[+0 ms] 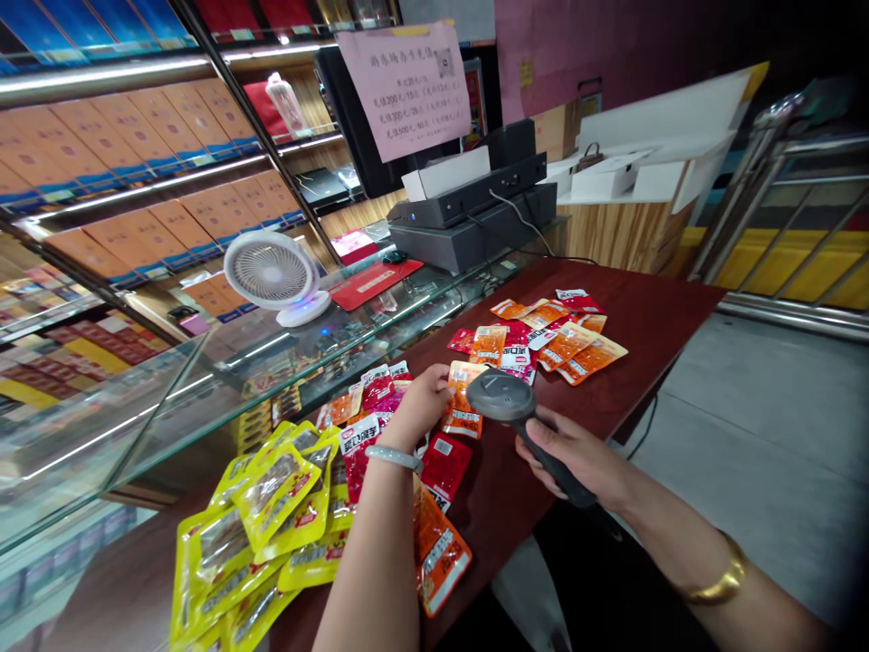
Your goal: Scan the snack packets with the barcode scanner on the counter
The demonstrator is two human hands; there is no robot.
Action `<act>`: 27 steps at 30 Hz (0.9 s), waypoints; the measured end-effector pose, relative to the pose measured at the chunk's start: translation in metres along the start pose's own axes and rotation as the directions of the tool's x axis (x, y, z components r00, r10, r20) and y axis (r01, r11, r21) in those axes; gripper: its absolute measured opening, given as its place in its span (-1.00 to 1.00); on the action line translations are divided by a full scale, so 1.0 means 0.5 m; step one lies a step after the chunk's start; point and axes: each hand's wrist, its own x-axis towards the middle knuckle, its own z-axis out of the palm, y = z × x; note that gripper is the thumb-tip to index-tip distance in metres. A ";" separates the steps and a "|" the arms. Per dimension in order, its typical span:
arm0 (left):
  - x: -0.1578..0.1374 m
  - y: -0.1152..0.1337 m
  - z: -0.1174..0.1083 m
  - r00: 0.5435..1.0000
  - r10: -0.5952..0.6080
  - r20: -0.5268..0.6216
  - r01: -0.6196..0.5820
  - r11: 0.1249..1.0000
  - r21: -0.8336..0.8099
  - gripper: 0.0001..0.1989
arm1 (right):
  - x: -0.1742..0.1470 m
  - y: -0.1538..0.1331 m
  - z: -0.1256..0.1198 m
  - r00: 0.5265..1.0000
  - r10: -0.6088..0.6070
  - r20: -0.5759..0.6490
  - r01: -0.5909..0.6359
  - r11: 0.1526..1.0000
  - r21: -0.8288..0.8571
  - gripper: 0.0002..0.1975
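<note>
My left hand [429, 403] pinches the edge of an orange snack packet [464, 418] over the dark red table. Wrapped around a grey barcode scanner [506, 398], my right hand [577, 453] keeps its head just over that packet's right side, hiding part of it. Under and around my left wrist lie red packets [446, 462] and another orange packet [438, 552]. Yellow snack bags [272, 507] are heaped to the left of my left forearm. Beyond the scanner, a pile of orange and red packets [570, 349] is spread on the table.
Left of the table [652, 312] runs a glass display counter [224, 389] bearing a white fan [275, 272], a red mat [373, 282] and a dark cash-register unit [468, 226]. Shelves of boxes [156, 127] rise behind. A metal railing [794, 226] stands at the right.
</note>
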 end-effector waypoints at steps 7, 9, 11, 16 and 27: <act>0.002 -0.008 -0.008 0.995 -0.054 -0.081 0.074 0.961 0.265 -0.87 | -0.006 -0.001 -0.009 1.000 -0.004 -0.020 0.004 1.000 0.027 -0.62; 0.001 -0.006 -0.011 0.993 -0.067 -0.095 0.094 0.946 0.310 -0.88 | -0.009 -0.003 -0.011 1.000 -0.006 -0.025 0.007 0.999 0.032 -0.60; 0.002 -0.008 -0.009 0.988 -0.130 -0.079 0.146 0.961 0.236 -0.88 | -0.010 -0.004 -0.012 1.000 -0.016 -0.017 0.017 0.999 0.029 -0.58; 0.005 -0.013 0.015 0.958 -0.283 0.051 0.286 0.925 -0.248 -0.84 | -0.013 -0.003 -0.018 1.000 -0.023 -0.016 0.024 0.999 0.022 -0.59; 0.011 0.025 0.053 0.982 -0.141 0.124 0.187 0.717 -0.672 -0.44 | -0.017 -0.008 -0.022 0.999 -0.020 -0.034 0.021 0.999 0.025 -0.58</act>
